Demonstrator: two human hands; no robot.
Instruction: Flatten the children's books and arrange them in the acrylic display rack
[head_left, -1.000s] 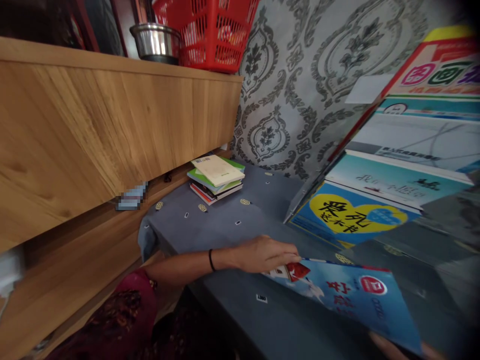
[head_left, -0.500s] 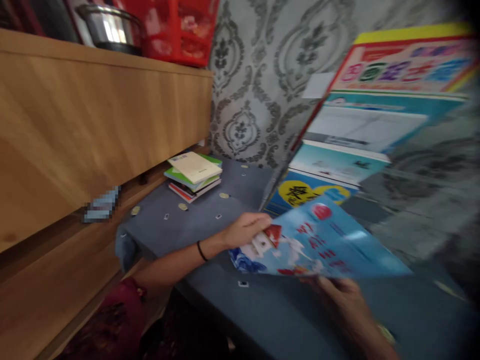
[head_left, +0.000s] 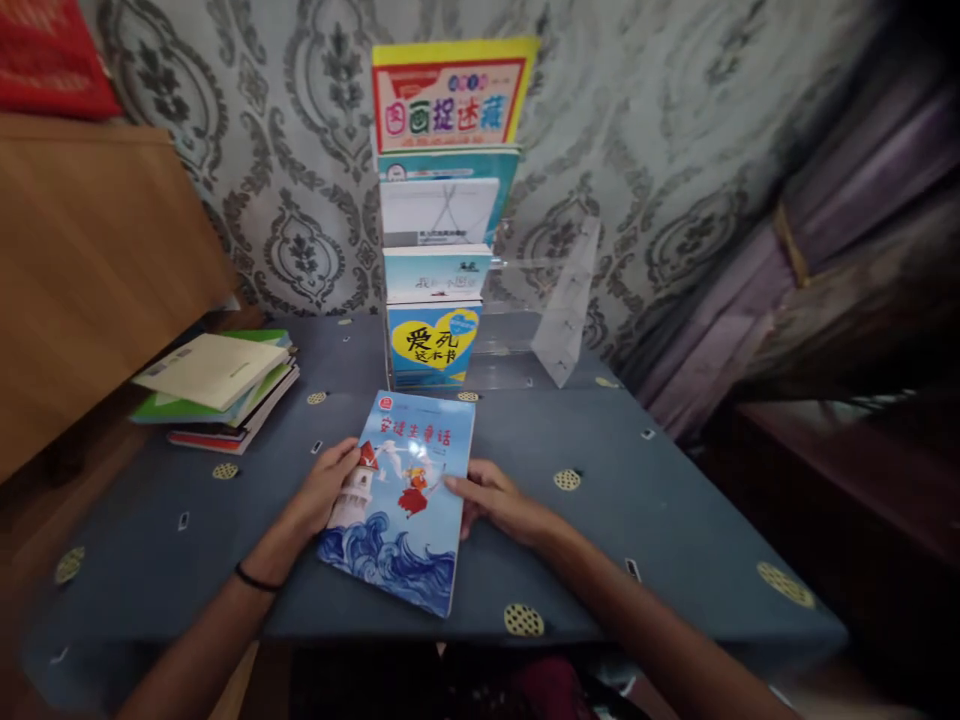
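Observation:
A blue picture-cover book (head_left: 409,500) with red lettering, a tower and waves is held upright-facing between my two hands, above the table. My left hand (head_left: 330,485) grips its left edge, the thumb on the cover. Closed on the opposite edge, my right hand (head_left: 495,500) also has its thumb on the front, with the other fingers behind. Just beyond stands a clear acrylic book rack (head_left: 566,300) whose left side carries several books in tiers, the lowest a blue book with a yellow heart (head_left: 431,345).
A stack of books (head_left: 217,375) lies at the table's left. The table (head_left: 570,560) has a dark patterned cloth. A wooden cabinet (head_left: 82,280) with a red basket (head_left: 52,60) on top borders the left. A purple curtain (head_left: 720,290) hangs at right.
My view has swung right to face the rack. The blue book has turned from lying sideways to its lettering reading upright, and both hands now grip its opposite side edges.

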